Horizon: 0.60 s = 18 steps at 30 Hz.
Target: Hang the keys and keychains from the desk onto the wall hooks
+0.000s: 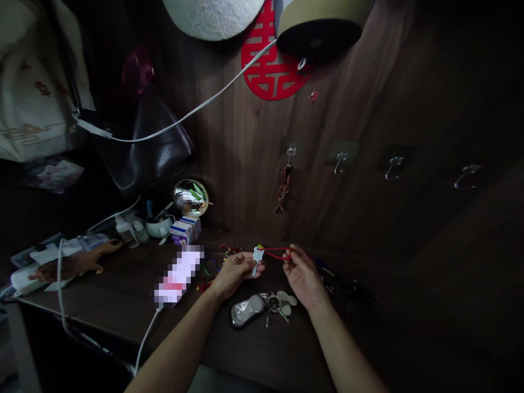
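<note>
Between the fingertips of my left hand (235, 273) is a silvery key (257, 258), its blade pointing down. A red cord (273, 250) runs from the key's head across to my right hand (305, 273), whose fingers pinch its far end. The cord is stretched into a narrow loop above the desk. Below and between my hands, a bunch of keys (283, 303) with a silver-grey remote fob (246, 310) lies on the dark desk (262, 349). Colourful braided cords (209, 278) lie behind my left wrist, partly hidden by it.
Left of my hands lies a phone (180, 278) with a white cable. Small boxes (186, 230), a round mirror (191, 197) and a brown animal figurine (77, 262) stand farther left. Several hooks line the wooden wall; a reddish-brown braided cord (284, 188) hangs from one hook (291, 155).
</note>
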{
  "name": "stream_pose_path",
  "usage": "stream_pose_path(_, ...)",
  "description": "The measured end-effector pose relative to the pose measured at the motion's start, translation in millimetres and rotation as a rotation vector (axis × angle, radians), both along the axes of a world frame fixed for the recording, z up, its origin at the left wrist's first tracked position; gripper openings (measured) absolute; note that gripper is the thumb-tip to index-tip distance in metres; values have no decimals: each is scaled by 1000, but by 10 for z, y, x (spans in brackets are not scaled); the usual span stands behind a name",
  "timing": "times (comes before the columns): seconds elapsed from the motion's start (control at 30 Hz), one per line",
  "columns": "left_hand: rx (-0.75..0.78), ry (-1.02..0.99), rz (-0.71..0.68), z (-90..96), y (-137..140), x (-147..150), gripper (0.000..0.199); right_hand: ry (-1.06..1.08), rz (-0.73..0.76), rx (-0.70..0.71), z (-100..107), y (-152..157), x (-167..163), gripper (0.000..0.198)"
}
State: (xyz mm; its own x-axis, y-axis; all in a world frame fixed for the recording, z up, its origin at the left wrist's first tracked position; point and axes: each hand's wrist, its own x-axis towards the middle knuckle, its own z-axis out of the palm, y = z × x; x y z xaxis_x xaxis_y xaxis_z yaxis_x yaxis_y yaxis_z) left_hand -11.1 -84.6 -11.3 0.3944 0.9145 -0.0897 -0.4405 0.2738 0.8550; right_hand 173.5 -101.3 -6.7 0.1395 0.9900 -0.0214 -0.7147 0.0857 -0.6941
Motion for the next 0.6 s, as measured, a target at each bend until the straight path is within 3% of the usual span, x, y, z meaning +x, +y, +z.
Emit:
stream_pose_path(0.17, 3, 5, 0, -15, 20, 8, 28, 15, 15, 22, 52, -36, -27, 26)
stream_pose_path(0.3, 33, 44, 10, -59, 68, 31, 33, -30, 24, 97, 254, -78, -81, 24)
stream_pose_path(0.6, 147, 102, 65, -146, 159, 62, 32, -481, -35, 357, 776, -39, -173, 27)
